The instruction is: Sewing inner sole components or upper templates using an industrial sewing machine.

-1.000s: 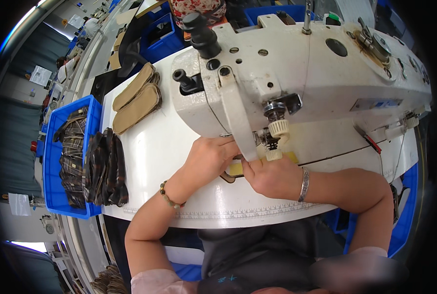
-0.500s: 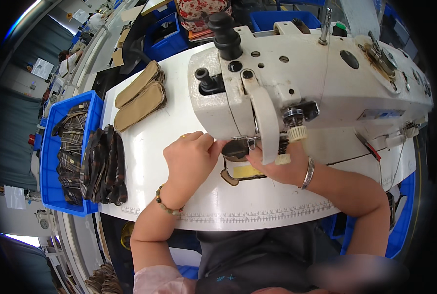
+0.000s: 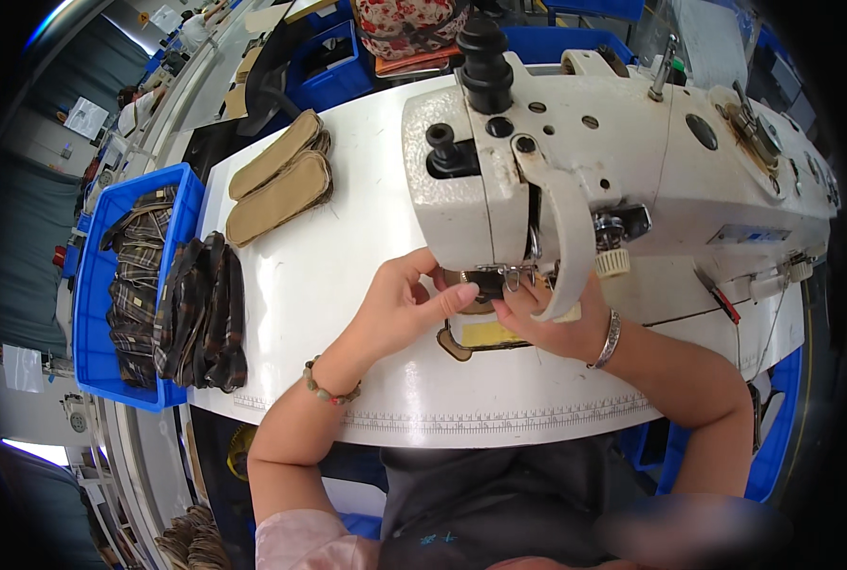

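White worktop before you, bearing one pale sewing machine and tan sole-shaped pieces; blue bin of plaid fabric farther left. Dark piece, one, located beneath the machine's head, between your two hands. Your left hand, thumb extended apart from the forefinger, and your right hand, fingers bent close together, meet at it, partly hidden; whether either pinches it cannot be told.
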Motion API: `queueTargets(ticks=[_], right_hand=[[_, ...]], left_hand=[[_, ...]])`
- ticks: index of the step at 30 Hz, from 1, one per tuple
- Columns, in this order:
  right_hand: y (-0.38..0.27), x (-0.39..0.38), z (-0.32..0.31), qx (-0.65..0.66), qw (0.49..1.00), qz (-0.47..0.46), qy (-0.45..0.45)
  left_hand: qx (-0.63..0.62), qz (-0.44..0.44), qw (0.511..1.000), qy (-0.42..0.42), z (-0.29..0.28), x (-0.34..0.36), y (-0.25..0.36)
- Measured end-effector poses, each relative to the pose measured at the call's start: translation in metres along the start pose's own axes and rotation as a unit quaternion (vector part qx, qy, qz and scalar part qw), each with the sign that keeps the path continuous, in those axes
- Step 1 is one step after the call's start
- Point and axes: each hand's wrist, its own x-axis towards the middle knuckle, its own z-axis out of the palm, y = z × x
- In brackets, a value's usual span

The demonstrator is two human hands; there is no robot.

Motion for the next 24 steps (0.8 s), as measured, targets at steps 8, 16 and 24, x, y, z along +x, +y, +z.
queueTargets(ticks=[8,16,24], right_hand=[[0.003,-0.003,0.001,-0.047,0.998,-0.029,-0.023],[-0.002,0.001,-0.003,0.006,1.0,0.014,0.015],[0.001,-0.001,-0.004,-0.035,0.999,-0.03,-0.023]], left_hand=[[0.405,0.092,0.908,0.057,0.015,-0.01,0.022],[0.419,0.229,0.867,0.145,0.031,-0.015,0.012],[0.524,0.21,0.819,0.103,0.023,-0.02,0.019]])
